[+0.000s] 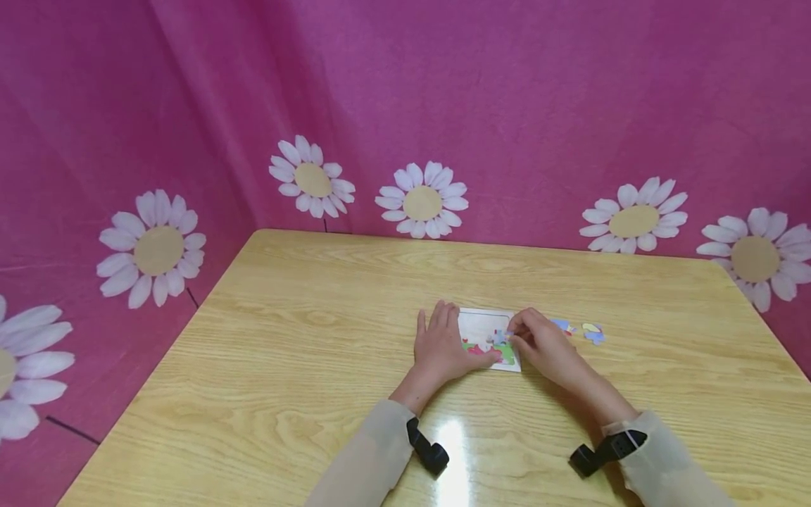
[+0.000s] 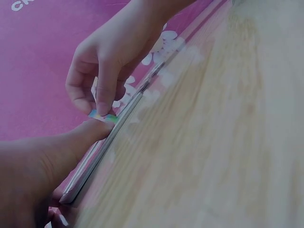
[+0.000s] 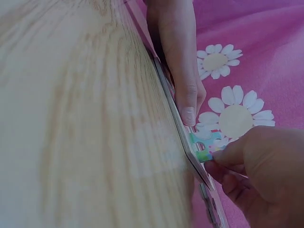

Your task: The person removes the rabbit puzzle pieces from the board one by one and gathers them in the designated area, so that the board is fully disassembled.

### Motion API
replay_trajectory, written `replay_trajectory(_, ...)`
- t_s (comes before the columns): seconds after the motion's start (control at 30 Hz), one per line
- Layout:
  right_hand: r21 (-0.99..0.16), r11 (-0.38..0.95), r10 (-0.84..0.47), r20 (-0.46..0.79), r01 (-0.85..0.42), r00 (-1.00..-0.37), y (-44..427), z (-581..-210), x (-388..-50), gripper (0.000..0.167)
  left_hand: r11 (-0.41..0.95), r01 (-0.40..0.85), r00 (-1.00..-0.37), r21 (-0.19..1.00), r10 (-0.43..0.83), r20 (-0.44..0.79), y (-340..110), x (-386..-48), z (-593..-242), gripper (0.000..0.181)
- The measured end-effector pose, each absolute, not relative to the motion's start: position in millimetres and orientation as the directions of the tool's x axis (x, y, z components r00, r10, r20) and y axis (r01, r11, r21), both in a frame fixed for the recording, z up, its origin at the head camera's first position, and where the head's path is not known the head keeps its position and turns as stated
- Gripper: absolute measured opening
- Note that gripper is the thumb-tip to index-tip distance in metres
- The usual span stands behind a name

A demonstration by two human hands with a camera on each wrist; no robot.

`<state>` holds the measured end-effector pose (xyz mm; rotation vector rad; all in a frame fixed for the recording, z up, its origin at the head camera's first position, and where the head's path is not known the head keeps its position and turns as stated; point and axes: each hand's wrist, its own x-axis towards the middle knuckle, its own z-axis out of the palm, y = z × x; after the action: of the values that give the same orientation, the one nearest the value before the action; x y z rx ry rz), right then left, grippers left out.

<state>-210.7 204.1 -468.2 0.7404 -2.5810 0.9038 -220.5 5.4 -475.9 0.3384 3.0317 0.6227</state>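
Observation:
A small white-bordered puzzle board lies on the table with green and red pieces along its near side. My left hand rests at its left edge, fingers straight and spread, while the thumb presses on the near pieces. From the right, my right hand pinches a light-blue and green puzzle piece between thumb and fingers. That piece is tilted up over the board's right part, close to the left thumb. In the left wrist view, the pinched piece is partly covered by the fingers.
Two loose puzzle pieces, one blue and red and one blue and yellow, lie right of the board. The wooden table ends at a pink curtain with white flowers. Black wrist cameras sit on both sleeves.

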Motion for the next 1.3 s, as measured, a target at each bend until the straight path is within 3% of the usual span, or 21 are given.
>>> replay_trajectory(0.63,-0.568,0.664,-0.279,0.416,-0.487,-0.865,228.8,-467.8,-204.6,0.019,0.889,0.194,-0.978,0.415,0.206,0.016,5.0,-220.1,-476.9,0.109)
replay_trajectory(1.07,-0.556,0.712,-0.21,0.413,-0.428,-0.886,261.4,-465.2,-189.9,0.018,0.884,0.185,-0.978,0.43,0.206,-0.004,6.0,-220.2,-477.1,0.111)
replay_trajectory(1.3,-0.527,0.728,-0.188,0.462,-0.439,-0.867,278.3,-465.9,-184.1,0.02,0.887,0.185,-0.979,0.423,0.205,-0.001,5.7,-220.0,-476.9,0.112)
